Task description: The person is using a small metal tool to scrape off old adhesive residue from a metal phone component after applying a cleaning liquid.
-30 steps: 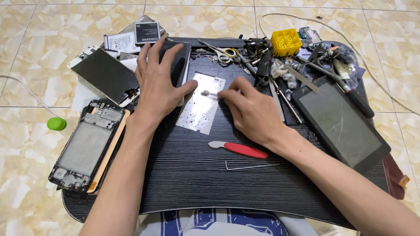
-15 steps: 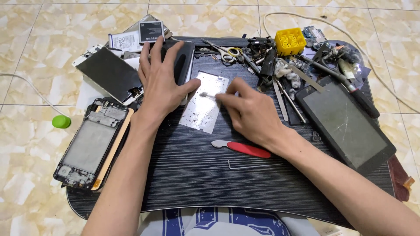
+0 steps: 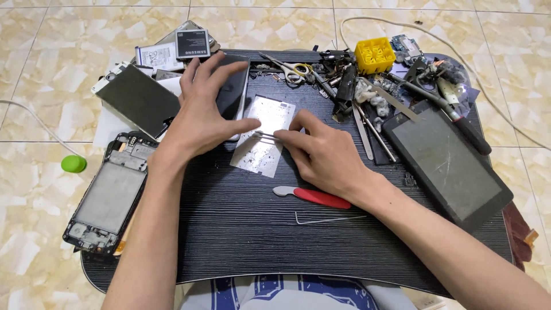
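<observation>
- Silvery metal plate lies mid-surface.
- Left hand, fingers spread, presses a dark phone at eleven o'clock.
- Right hand pinches tweezers on the plate.

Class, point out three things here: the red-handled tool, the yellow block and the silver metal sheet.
red-handled tool (image 3: 321, 198), head view, middle of its red handle
yellow block (image 3: 375, 55), head view, its top face
silver metal sheet (image 3: 261, 154), head view, bare lower half

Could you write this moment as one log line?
left hand: on phone | right hand: tweezers on metal sheet
</observation>
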